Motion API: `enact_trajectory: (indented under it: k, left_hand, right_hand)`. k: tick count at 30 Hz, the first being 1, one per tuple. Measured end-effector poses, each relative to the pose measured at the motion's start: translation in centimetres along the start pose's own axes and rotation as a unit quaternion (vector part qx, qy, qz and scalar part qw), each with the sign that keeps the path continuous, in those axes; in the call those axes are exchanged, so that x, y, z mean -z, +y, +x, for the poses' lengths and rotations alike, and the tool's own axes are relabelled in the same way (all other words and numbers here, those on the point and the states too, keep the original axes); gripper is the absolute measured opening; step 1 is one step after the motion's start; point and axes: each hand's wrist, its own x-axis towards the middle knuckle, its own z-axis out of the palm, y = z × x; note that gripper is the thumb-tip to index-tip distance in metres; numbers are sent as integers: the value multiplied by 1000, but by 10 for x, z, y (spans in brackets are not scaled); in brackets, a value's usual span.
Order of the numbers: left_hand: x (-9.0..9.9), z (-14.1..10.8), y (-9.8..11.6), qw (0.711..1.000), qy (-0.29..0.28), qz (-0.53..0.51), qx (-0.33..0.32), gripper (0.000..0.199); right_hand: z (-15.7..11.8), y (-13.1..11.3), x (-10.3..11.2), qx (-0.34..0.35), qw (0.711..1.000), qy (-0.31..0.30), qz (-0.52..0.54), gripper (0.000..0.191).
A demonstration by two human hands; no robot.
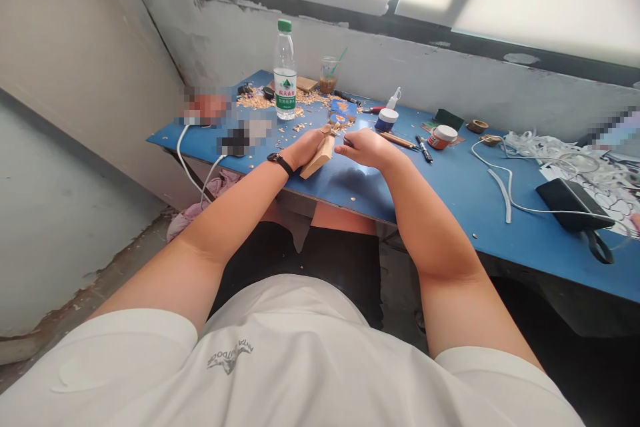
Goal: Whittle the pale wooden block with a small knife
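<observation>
Here, on the near side of the water bottle [285, 73] and slightly to its right, the left hand [310, 145] grips a pale wooden block [319, 159], while the right hand [367, 147], farther right of that bottle, is curled around a slim tool [339, 135] largely hidden.

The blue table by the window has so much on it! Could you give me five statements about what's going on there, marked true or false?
1. The left hand holds a wooden block. True.
2. The water bottle has a red cap. False: its cap is green.
3. A green straw stands in the clear cup. True.
4. The black wrist strap is on the right wrist. False: it is on the left one.
5. Wood chips lie scattered on the blue table. True.
</observation>
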Motion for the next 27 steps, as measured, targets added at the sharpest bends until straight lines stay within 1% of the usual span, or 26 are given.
enact_trajectory:
  k: [4, 7, 10, 13, 15, 18, 21, 24, 27]
  left_hand:
    - [1, -8, 9, 998, -19, 43, -28, 72]
    - [4, -8, 8, 997, -22, 58, -46, 73]
    - [6, -3, 1, 995, -31, 68, -73, 77]
    - [7, 1, -7, 992, -37, 76, -92, 81]
    - [8, 3, -10, 993, -21, 73, -93, 82]
    - [7, 7, -14, 993, 20, 68, -97, 79]
    - [5, 12, -17, 990, 49, 71, -112, 74]
    - [5, 13, -18, 989, 70, 78, -109, 77]
    - [8, 11, -16, 991, 75, 79, -83, 88]
  right_hand:
    - [5, 2, -6, 21, 999, 13, -36, 33]
    - [9, 5, -10, 42, 998, 18, -32, 35]
    - [11, 8, -12, 54, 998, 25, -30, 43]
    - [11, 7, -14, 43, 998, 31, -32, 55]
    - [11, 4, -16, 27, 998, 36, -34, 61]
    - [12, 0, -18, -6, 999, 41, -31, 66]
    - [14, 0, -19, -42, 998, 29, -25, 69]
    - [17, 4, -18, -49, 998, 30, -1, 63]
    - [17, 15, -18, -59, 994, 44, 81, 57]
